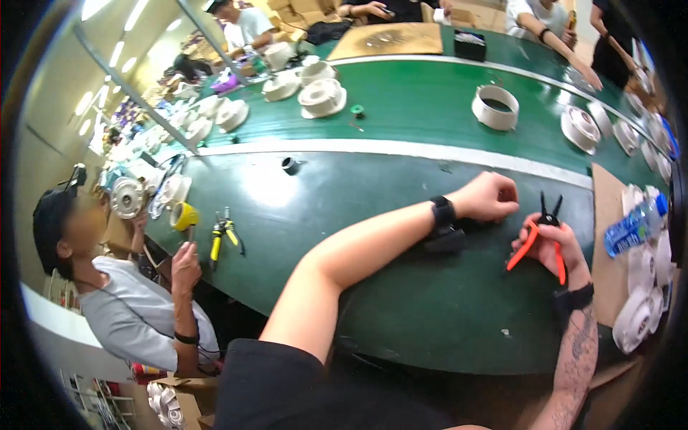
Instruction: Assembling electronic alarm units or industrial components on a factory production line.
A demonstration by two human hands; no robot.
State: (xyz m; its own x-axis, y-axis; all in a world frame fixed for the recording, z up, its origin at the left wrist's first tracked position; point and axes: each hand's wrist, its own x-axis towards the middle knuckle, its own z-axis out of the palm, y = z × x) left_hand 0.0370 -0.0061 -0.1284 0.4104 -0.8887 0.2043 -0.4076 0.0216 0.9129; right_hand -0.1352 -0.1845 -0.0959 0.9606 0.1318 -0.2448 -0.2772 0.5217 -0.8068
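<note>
My right hand (555, 247) is wrapped round a pair of pliers (531, 244) with orange handles and a black head. Their narrow jaws stand apart and point away from me. To the left of them, my left hand (489, 197) rests over the green table (408, 308) with its fingers curled in, and I see nothing in it. A black band circles each of my wrists. Past my left forearm lie yellow-and-black pliers (223, 235) and a small black cylinder (289, 165).
At the left a co-worker (143, 301) holds a yellow-headed tool (183, 216). Beyond a pale rail (401, 148), a green belt (416, 107) carries white round housings (321, 97) and a white ring (494, 107). A bottle (634, 226) and cardboard (608, 251) lie right. Several people work beyond.
</note>
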